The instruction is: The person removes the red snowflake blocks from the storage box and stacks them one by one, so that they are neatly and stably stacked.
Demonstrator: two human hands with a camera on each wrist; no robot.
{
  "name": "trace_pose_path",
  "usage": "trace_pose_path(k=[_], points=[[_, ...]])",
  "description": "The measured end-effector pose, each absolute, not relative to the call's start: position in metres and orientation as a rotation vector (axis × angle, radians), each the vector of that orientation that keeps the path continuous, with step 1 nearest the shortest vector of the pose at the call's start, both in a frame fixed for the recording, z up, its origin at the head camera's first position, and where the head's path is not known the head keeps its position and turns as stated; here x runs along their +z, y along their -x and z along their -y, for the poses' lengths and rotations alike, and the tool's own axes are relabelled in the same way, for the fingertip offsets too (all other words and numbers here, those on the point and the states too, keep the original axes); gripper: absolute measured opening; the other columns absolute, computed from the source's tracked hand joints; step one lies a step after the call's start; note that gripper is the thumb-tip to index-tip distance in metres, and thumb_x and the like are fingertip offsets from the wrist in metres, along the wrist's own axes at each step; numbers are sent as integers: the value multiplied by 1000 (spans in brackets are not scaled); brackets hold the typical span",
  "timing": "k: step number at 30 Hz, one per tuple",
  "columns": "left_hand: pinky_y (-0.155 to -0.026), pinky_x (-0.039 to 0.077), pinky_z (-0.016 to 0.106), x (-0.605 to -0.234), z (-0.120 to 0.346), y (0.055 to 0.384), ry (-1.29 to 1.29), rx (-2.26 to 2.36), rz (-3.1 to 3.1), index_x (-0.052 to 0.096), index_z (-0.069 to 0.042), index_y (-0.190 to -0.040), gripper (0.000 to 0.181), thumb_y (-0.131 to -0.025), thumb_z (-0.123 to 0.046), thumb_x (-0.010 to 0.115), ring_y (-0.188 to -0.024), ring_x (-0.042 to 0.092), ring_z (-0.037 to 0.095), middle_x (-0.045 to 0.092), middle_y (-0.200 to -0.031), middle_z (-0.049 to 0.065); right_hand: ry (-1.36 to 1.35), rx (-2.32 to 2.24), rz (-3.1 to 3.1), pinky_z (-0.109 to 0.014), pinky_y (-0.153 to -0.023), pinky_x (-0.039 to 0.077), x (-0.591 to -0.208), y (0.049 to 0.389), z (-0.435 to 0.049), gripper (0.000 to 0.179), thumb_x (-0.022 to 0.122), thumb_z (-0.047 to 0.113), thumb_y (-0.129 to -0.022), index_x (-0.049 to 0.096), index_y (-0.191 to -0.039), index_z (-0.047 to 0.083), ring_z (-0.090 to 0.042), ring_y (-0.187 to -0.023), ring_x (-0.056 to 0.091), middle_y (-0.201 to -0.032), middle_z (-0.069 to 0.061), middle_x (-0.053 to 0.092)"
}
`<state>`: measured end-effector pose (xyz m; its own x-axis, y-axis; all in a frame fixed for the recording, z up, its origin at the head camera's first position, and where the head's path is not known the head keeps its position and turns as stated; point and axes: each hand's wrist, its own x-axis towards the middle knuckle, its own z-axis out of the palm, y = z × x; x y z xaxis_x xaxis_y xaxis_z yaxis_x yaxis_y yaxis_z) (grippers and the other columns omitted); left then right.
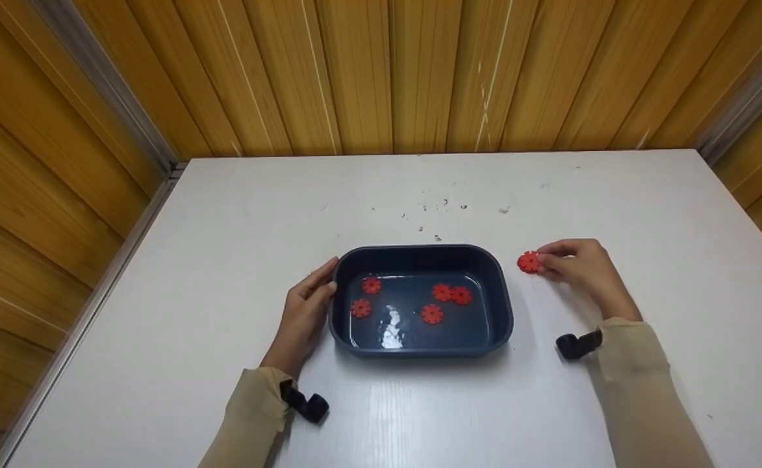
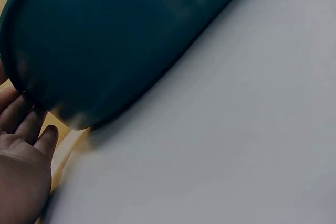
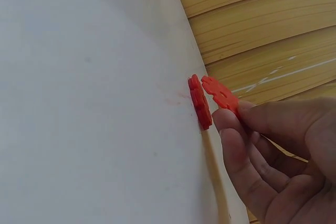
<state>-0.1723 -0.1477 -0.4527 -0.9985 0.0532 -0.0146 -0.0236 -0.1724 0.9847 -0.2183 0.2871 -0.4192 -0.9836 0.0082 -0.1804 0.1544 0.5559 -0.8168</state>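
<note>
White table (image 1: pixel 225 292); blue tub (image 1: pixel 419 353) holds 5 red discs (image 1: pixel 432 314).

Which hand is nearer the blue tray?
Left. The left hand touches the blue tray at its left end; the right hand is apart from it, beyond its right end, pinching a red disc.

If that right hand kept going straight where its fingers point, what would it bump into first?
Probably the farther red disc, just past the pinched red disc in the right hand, though depth is unclear; then the blue tray.
</note>
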Motion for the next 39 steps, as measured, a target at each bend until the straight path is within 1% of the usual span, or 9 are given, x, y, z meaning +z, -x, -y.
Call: trace_pose_path(k=[5, 9, 12, 19, 24, 29, 33, 37, 39], points=[[-112, 34, 22, -453, 148, 172, -18, 2364, -1995, 48, -4, -140, 47, -93, -4, 52, -142, 35, 18, 44, -150, 9, -150, -1386, -2636, -13, -69, 56, -421, 218, -287, 37, 65, 19, -90, 63, -117, -6, 1, -73, 67, -102, -13, 64], [-113, 34, 24, -454, 148, 173, -6, 2360, -2004, 49, -5, -139, 47, -93, -4, 52, -142, 36, 18, 44, -149, 8, -161, -1374, -2634, -13, -69, 56, -421, 219, -287, 36, 65, 19, -90, 64, -117, -6, 1, -73, 66, -102, -13, 65], [-113, 34, 25, -455, 149, 173, -2, 2359, -2007, 50, -5, -139, 46, -93, -5, 52, -142, 36, 18, 45, -149, 8, -168, -1380, -2624, -13, -69, 56, -421, 219, -286, 37, 66, 18, -90, 63, -117, -6, 1, -73, 66, -101, -11, 65], [-112, 35, 25, -456, 150, 172, -25, 2369, -1999, 50, -4, -139, 46, -93, -6, 53, -141, 37, 18, 46, -148, 9, -181, -1414, -2604, -13, -70, 56, -420, 220, -286, 37, 68, 19, -88, 64, -116, -6, 2, -73, 65, -92, -1, 68], [-112, 35, 24, -456, 149, 172, -17, 2358, -2021, 50, -5, -139, 46, -93, -6, 53, -141, 37, 18, 46, -148, 8, -170, -1379, -2623, -12, -69, 55, -421, 220, -286, 38, 67, 21, -89, 65, -115, -6, 2, -73, 65, -94, -3, 68], [-111, 35, 21, -456, 148, 172, 8, 2363, -2010, 52, -7, -138, 45, -93, -7, 53, -140, 39, 15, 48, -147, 5, -185, -1372, -2620, -12, -70, 56, -421, 221, -287, 38, 67, 20, -89, 64, -116, -6, 2, -73, 65, -95, -4, 68], [-111, 35, 20, -456, 148, 173, 28, 2368, -2002, 53, -8, -137, 45, -93, -6, 54, -139, 39, 13, 49, -146, 3, -180, -1396, -2613, -13, -69, 56, -421, 221, -287, 38, 67, 19, -89, 63, -115, -8, 3, -72, 65, -90, 0, 68], [-112, 35, 23, -456, 148, 173, 17, 2364, -2005, 51, -6, -138, 46, -93, -5, 53, -141, 37, 16, 47, -147, 6, -182, -1423, -2600, -14, -70, 57, -421, 221, -287, 38, 67, 18, -89, 63, -115, -9, 2, -72, 65, -85, 4, 69], [-112, 35, 24, -456, 148, 174, 11, 2366, -2001, 51, -5, -138, 46, -92, -4, 53, -141, 37, 17, 46, -148, 7, -192, -1429, -2590, -15, -71, 57, -422, 221, -287, 38, 67, 17, -89, 63, -115, -9, 1, -72, 66, -84, 4, 68]])
